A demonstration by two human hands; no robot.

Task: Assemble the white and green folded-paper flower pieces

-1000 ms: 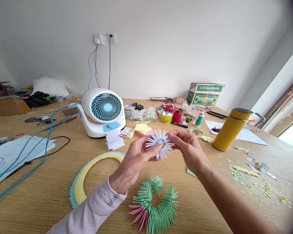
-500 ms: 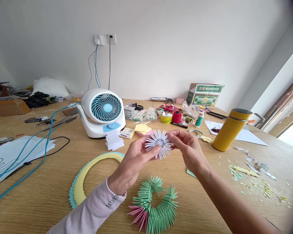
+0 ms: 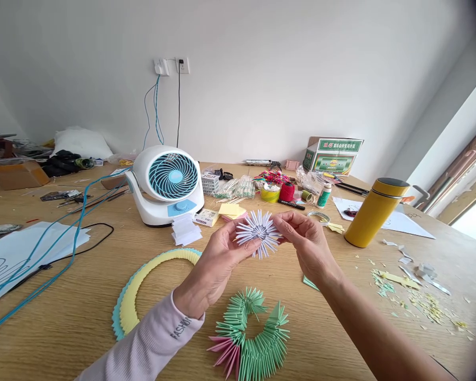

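Both my hands hold a small pale lilac spiky paper rosette (image 3: 257, 233) above the wooden table (image 3: 83, 296). My left hand (image 3: 216, 267) pinches its left and lower side with thumb and fingers. My right hand (image 3: 307, 243) pinches its right edge. Below them lies a curved green folded-paper piece with a pink end (image 3: 254, 336). To the left lies a yellow and light blue folded-paper ring (image 3: 133, 288).
A white and blue desk fan (image 3: 168, 182) stands behind, with a white paper stack (image 3: 185, 230) and yellow notes (image 3: 230, 209) before it. A yellow flask (image 3: 375, 211) stands right, paper scraps (image 3: 416, 296) beyond. Blue cables (image 3: 55, 248), white sheets (image 3: 19, 251) and craft supplies (image 3: 277, 185) crowd the left and back.
My hands have stayed almost in place with the rosette, only shifting their fingers slightly on it. Nothing else has moved.
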